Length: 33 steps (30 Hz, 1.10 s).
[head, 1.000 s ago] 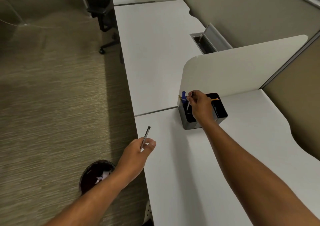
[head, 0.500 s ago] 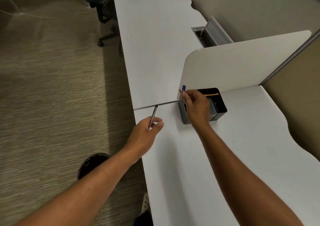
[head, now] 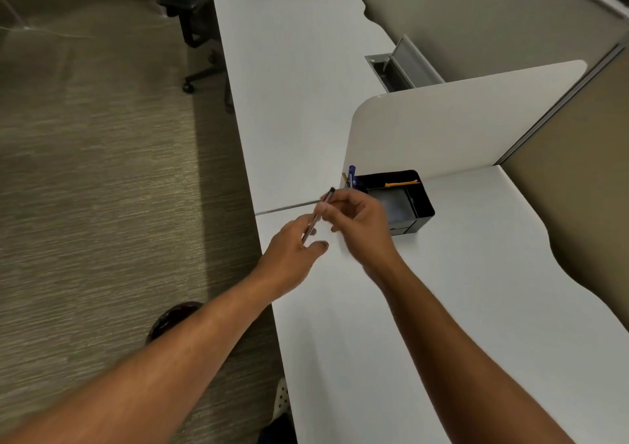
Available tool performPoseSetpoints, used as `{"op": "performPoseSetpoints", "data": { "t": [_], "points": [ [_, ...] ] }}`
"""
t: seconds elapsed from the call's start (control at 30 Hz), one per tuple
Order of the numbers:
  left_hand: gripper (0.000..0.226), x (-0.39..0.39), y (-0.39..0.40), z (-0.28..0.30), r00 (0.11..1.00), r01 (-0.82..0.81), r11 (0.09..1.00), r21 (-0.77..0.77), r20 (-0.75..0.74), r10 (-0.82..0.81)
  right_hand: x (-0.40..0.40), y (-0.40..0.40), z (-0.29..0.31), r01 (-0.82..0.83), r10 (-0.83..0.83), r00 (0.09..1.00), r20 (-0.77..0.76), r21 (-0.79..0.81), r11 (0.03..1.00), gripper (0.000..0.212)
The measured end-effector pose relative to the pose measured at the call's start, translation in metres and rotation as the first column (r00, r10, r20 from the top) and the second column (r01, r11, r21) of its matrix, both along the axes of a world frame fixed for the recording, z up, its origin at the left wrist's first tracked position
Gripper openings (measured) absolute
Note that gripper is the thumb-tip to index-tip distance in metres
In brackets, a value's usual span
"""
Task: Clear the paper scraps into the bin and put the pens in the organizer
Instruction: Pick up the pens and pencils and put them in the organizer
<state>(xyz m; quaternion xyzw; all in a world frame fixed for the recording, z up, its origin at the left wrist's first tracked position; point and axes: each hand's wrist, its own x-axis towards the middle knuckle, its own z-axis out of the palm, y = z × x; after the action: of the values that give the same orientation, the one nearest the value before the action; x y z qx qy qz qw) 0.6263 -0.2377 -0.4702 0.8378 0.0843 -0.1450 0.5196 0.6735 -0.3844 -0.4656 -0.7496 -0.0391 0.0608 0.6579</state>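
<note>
A slim dark pen point(head: 319, 213) is held tilted above the near edge of a white desk point(head: 459, 290), its capped end pointing up and away toward a black organizer point(head: 420, 205) that sits just beyond, against a low white divider point(head: 459, 127). The pen's lower part is pinched by the left hand point(head: 292, 249), while its upper part is pinched by the thumb and fingers of the right hand point(head: 360, 220); both hands are closed on it, so a handover appears to be under way. A blue pen point(head: 352, 175) and an orange item point(head: 401, 183) are already seen in the organizer. A dark bin point(head: 173, 317) is partly hidden on the carpet beneath the left forearm. For a clean transfer, the right grip should be made firm before the left is loosened, then the pen lowered tip-first into a free compartment.
</note>
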Motion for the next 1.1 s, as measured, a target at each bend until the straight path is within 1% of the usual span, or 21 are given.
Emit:
{"op": "performPoseSetpoints", "data": {
  "t": [0.07, 0.13, 0.17, 0.23, 0.33, 0.43, 0.6, 0.73, 0.8, 0.87, 1.0, 1.1],
  "points": [
    [0.065, -0.005, 0.006, -0.003, 1.000, 0.006, 1.000, 0.012, -0.003, -0.006, 0.013, -0.012, -0.001, 0.134, -0.135, 0.990, 0.028, 0.020, 0.991, 0.013],
    [0.068, -0.009, 0.013, -0.005, 1.000, -0.005, 1.000, 0.022, -0.006, 0.005, 0.030, -0.026, -0.005, 0.314, -0.304, 0.944, 0.125, -0.062, 0.948, 0.013],
    [0.068, -0.011, 0.016, -0.006, 1.000, -0.014, 1.000, 0.022, -0.010, 0.014, 0.038, -0.033, -0.007, 0.385, -0.361, 0.915, 0.181, -0.118, 0.915, 0.014],
    [0.068, -0.013, 0.021, -0.006, 1.000, -0.028, 0.999, 0.028, -0.009, 0.028, 0.056, -0.045, -0.017, 0.459, -0.409, 0.878, 0.248, -0.198, 0.866, 0.015],
    [0.070, -0.015, 0.026, -0.005, 0.999, -0.049, 0.998, 0.031, 0.000, 0.049, 0.079, -0.054, -0.038, 0.451, -0.375, 0.886, 0.274, -0.317, 0.834, 0.018],
    [0.071, -0.016, 0.032, -0.006, 0.998, -0.068, 0.997, 0.032, 0.008, 0.068, 0.093, -0.052, -0.061, 0.378, -0.306, 0.924, 0.229, -0.435, 0.817, 0.018],
    [0.072, -0.018, 0.042, -0.011, 0.998, -0.070, 0.996, 0.046, -0.004, 0.070, 0.100, -0.047, -0.091, 0.264, -0.222, 0.965, 0.143, -0.536, 0.802, 0.017],
    [0.071, -0.020, 0.044, -0.017, 0.997, -0.081, 0.996, 0.036, -0.008, 0.081, 0.102, -0.046, -0.104, 0.197, -0.174, 0.980, 0.098, -0.619, 0.760, 0.014],
    [0.071, -0.021, 0.043, -0.020, 0.997, -0.082, 0.996, 0.029, -0.007, 0.082, 0.105, -0.045, -0.105, 0.199, -0.182, 0.979, 0.090, -0.612, 0.766, 0.014],
    [0.071, -0.022, 0.041, -0.022, 0.997, -0.079, 0.997, 0.022, -0.007, 0.079, 0.109, -0.044, -0.099, 0.246, -0.229, 0.968, 0.102, -0.573, 0.782, 0.016],
    [0.071, -0.024, 0.043, -0.025, 0.996, -0.087, 0.996, 0.016, -0.005, 0.087, 0.121, -0.044, -0.081, 0.393, -0.334, 0.920, 0.207, -0.458, 0.797, 0.016],
    [0.070, -0.023, 0.045, -0.026, 0.995, -0.097, 0.995, 0.006, -0.013, 0.097, 0.122, -0.048, -0.076, 0.450, -0.368, 0.890, 0.269, -0.389, 0.804, 0.016]
  ]
}}
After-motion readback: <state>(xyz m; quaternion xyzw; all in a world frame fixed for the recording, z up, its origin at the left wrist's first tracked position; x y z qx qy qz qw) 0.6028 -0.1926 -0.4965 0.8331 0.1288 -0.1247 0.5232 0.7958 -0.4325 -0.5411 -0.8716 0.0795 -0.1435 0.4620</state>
